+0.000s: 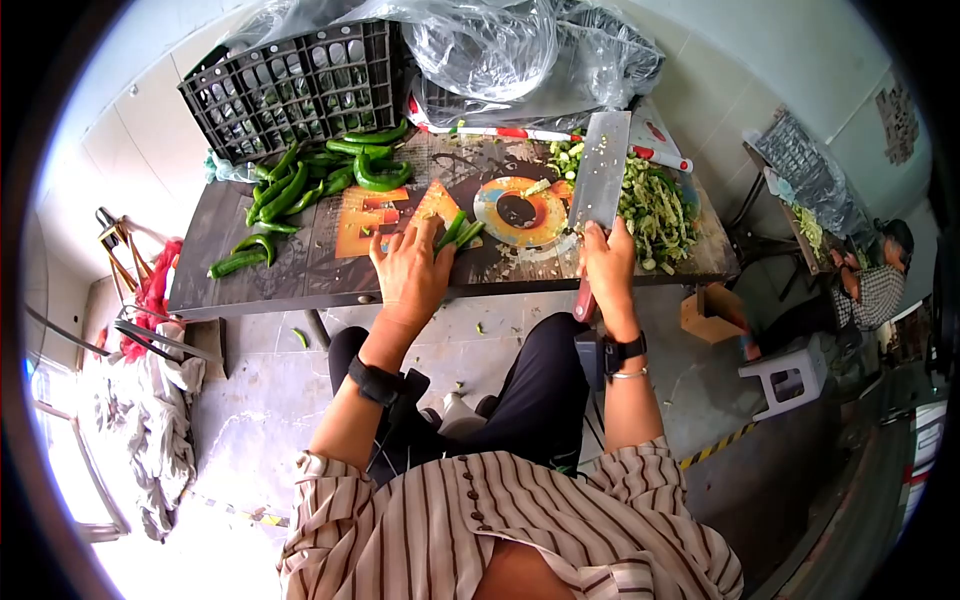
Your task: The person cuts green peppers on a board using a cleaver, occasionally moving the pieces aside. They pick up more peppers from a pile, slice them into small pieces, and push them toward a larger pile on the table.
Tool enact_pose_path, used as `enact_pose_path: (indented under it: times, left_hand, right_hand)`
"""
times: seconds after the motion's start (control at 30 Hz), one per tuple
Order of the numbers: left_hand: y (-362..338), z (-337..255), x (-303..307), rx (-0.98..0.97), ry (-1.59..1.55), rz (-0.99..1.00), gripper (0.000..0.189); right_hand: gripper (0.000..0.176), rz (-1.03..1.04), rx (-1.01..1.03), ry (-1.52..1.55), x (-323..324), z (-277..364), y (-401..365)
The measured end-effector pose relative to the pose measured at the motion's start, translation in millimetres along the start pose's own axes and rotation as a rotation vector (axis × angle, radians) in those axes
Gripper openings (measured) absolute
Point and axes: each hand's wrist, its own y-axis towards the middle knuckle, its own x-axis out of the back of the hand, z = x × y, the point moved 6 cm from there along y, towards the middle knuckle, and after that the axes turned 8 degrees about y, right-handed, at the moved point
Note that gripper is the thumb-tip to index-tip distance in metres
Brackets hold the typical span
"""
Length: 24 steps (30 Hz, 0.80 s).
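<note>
My right hand (608, 262) is wrapped round the handle of a cleaver (602, 165), its broad blade pointing to the back of the table. Right of the blade lies a heap of chopped green pepper (655, 215), with more pieces along its left side. My left hand (412, 268) rests near the table's front edge with fingers apart. Beside its thumb and forefinger lie cut lengths of green pepper (460, 232). Whole green peppers (285, 190) are piled to the left of that hand, and a few lie nearer the left edge.
A black plastic crate (295, 90) stands at the table's (330, 285) back left, next to clear plastic bags (485, 50). A cardboard box (712, 312) and white stool (785, 378) stand on the floor at right. Another person (870, 290) sits by a second table.
</note>
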Motion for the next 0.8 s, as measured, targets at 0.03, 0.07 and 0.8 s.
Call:
enact_pose_path:
  times: [0.03,0.07,0.8]
  left_hand:
    - [1.4,2.4,-0.5,-0.002,0.001,0.007,0.028]
    - [2.8,2.7,0.6,-0.084,0.020,-0.009,0.029]
    - [17.6,24.9,-1.3,-0.449,0.013,0.131,0.028]
  right_hand:
    - [0.011,-0.004,-0.006,0.001,1.1,-0.3,-4.4]
    - [0.010,0.038,-0.069,0.086,-0.1,-4.1,-8.6]
    - [0.012,0.176,-0.473,0.468,-16.1,-25.6,-61.3]
